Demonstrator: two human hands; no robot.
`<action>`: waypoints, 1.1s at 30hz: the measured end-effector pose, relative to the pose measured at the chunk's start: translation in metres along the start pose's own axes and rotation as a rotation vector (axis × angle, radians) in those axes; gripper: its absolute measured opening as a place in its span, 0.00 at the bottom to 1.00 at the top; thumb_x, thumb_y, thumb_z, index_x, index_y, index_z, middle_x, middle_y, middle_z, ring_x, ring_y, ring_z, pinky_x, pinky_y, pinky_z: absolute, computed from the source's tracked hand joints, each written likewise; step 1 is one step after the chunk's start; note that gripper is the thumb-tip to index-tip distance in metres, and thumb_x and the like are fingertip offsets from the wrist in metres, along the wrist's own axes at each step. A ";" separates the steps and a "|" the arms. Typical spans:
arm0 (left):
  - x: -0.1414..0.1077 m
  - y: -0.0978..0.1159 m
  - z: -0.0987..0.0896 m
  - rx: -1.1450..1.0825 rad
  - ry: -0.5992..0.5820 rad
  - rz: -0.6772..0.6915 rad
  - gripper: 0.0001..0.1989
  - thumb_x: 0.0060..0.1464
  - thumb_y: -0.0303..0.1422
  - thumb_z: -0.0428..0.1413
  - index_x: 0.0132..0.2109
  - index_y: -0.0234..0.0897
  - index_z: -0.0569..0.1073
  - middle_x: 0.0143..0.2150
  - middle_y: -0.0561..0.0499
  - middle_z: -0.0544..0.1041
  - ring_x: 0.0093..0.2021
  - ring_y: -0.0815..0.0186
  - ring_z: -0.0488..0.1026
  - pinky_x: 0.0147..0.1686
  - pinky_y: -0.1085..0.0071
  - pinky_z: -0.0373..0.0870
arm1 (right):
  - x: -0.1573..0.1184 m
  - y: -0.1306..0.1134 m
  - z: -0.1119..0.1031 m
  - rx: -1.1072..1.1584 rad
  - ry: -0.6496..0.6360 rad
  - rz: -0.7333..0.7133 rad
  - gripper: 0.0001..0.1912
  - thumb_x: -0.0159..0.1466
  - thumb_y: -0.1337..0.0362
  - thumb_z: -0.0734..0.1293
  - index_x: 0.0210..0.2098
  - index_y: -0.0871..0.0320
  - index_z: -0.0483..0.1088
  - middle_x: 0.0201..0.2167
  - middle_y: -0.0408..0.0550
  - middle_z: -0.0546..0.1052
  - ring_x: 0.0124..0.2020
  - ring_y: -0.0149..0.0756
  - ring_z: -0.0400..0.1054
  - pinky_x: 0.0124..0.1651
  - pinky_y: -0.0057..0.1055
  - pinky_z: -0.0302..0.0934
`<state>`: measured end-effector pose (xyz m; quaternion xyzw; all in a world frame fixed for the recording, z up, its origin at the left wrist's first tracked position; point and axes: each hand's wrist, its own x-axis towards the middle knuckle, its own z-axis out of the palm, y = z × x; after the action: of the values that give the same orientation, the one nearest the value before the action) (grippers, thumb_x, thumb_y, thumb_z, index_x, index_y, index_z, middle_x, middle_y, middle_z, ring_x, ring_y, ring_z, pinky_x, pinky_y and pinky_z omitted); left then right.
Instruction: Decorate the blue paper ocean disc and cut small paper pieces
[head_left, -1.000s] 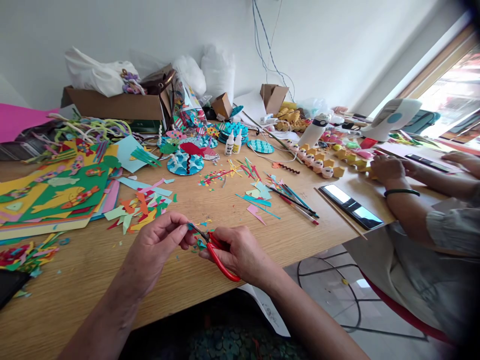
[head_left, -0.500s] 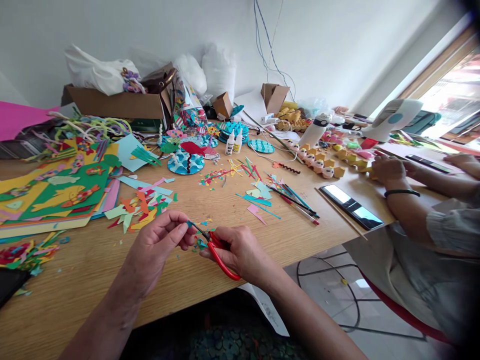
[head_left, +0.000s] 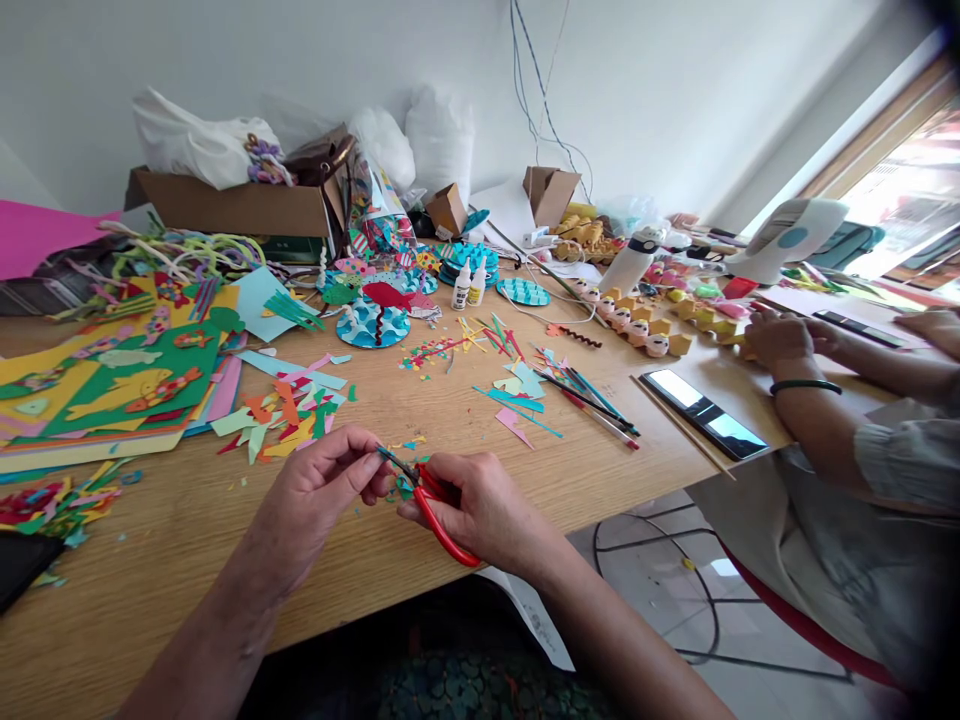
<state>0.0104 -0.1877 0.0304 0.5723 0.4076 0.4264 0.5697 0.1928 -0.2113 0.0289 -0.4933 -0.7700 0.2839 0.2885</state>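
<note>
My right hand (head_left: 487,505) is wrapped round the red handles of a pair of scissors (head_left: 442,525), whose dark blades point up and left. My left hand (head_left: 326,485) pinches a tiny blue paper piece (head_left: 382,452) at the blade tips. Most of that piece is hidden by my fingers. Small blue, green and yellow snippets (head_left: 405,487) lie on the wooden table (head_left: 202,560) under and behind the blades. Coloured paper scraps (head_left: 289,405) are heaped beyond my left hand.
Coloured sheets with paper fish (head_left: 142,380) cover the left side. Two glue bottles (head_left: 461,285) stand behind a red fish on a blue base (head_left: 373,325). Pencils (head_left: 592,400) and a phone (head_left: 705,412) lie to the right, near another person's hands (head_left: 780,340).
The scissors and my fingers have shifted very slightly. A little more blue shows at the blade tips. The other things look the same.
</note>
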 end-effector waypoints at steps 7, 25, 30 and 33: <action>0.000 0.002 0.000 0.057 -0.025 0.004 0.05 0.52 0.32 0.54 0.30 0.38 0.73 0.23 0.56 0.73 0.25 0.73 0.68 0.26 0.78 0.65 | -0.001 0.001 -0.001 -0.005 -0.003 0.003 0.21 0.58 0.51 0.66 0.21 0.59 0.58 0.16 0.35 0.56 0.18 0.21 0.47 0.21 0.20 0.42; 0.000 0.007 0.002 0.007 0.062 -0.057 0.04 0.47 0.32 0.58 0.30 0.37 0.72 0.21 0.56 0.73 0.24 0.72 0.69 0.24 0.78 0.64 | -0.002 0.001 -0.004 -0.034 -0.030 0.039 0.22 0.58 0.50 0.65 0.19 0.59 0.59 0.16 0.36 0.55 0.18 0.22 0.47 0.22 0.21 0.41; -0.001 0.007 0.001 0.014 0.071 -0.063 0.04 0.48 0.32 0.57 0.30 0.37 0.72 0.22 0.56 0.74 0.25 0.72 0.69 0.25 0.79 0.64 | -0.002 0.002 -0.004 -0.043 -0.036 0.029 0.23 0.59 0.48 0.64 0.19 0.59 0.59 0.16 0.36 0.56 0.18 0.22 0.47 0.22 0.22 0.41; -0.002 0.006 0.000 0.007 0.061 -0.052 0.04 0.49 0.33 0.57 0.31 0.38 0.71 0.22 0.57 0.73 0.25 0.73 0.69 0.25 0.78 0.64 | -0.002 0.003 -0.003 -0.039 -0.031 0.019 0.23 0.59 0.48 0.64 0.19 0.59 0.58 0.16 0.36 0.55 0.18 0.22 0.47 0.22 0.22 0.41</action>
<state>0.0093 -0.1895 0.0368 0.5500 0.4412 0.4274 0.5659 0.1979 -0.2116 0.0284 -0.5017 -0.7750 0.2789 0.2643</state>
